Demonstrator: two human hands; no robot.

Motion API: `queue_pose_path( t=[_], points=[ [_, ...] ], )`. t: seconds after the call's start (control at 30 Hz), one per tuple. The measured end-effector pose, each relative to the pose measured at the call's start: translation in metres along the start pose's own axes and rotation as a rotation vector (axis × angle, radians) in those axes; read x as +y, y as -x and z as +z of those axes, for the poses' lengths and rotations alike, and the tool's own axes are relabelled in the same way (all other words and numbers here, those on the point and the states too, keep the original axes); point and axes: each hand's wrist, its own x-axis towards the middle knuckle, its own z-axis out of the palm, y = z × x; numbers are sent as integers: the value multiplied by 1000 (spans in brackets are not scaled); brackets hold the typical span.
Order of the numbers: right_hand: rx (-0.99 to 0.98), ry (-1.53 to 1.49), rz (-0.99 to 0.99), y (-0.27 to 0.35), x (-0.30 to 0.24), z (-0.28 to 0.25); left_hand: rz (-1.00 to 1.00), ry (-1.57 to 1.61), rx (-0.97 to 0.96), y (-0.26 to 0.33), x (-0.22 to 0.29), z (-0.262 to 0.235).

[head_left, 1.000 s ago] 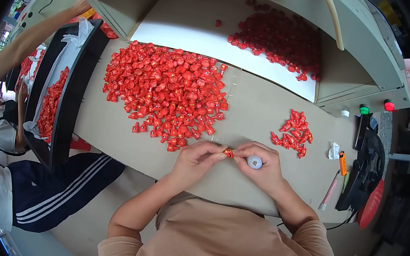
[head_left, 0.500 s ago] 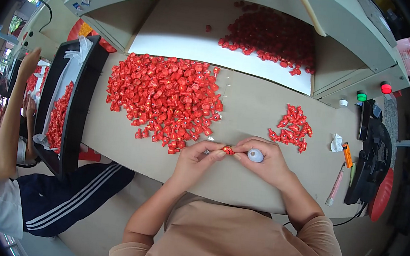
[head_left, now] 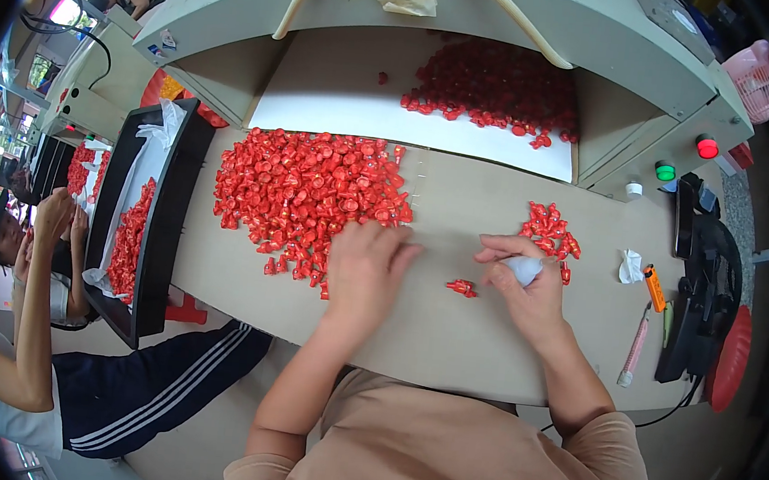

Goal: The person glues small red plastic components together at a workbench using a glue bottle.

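Observation:
My left hand (head_left: 367, 271) reaches to the lower right edge of a large pile of small glossy red figures (head_left: 306, 186). Its thumb stands apart from the fingers; some fingertips are hidden behind the hand. My right hand (head_left: 528, 286) grips a pale blue, round-ended tool (head_left: 522, 269), whose kind I cannot make out, with the index finger and thumb stretched to the left. A single red figure (head_left: 461, 287) with gold marks lies on the table, just left of the right hand and touched by neither hand. Just beyond that hand is a smaller group of red figures (head_left: 548, 223).
More red pieces (head_left: 492, 84) lie under the grey hooded cabinet (head_left: 634, 153). A black tray (head_left: 170, 210) of red pieces stands left, beside a co-worker (head_left: 21, 362). Right are a crumpled tissue (head_left: 630, 266), an orange lighter-like object (head_left: 654, 287), a pink-handled knife (head_left: 635, 352) and a black device (head_left: 708, 290).
The red figure that both hands pinched now lies on the table. My left hand has let go and moved to the large pile; my right hand has moved right, keeping the pale blue tool.

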Motion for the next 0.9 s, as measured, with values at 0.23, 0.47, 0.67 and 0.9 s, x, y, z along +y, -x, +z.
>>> queue_pose_path(
  t=[0.23, 0.47, 0.67, 0.9],
  points=[
    [-10, 158, -49, 3, 1, 13, 2, 26, -53, -6, -11, -1],
    [-26, 93, -79, 5, -14, 10, -577, 1328, -272, 42, -5, -7],
    [28, -118, -155, 10, -14, 31, -787, 1845, -244, 68, -6, 6],
    [116, -113, -305, 9, -5, 28, -845, 2009, -261, 72, -14, 13]
  ],
)
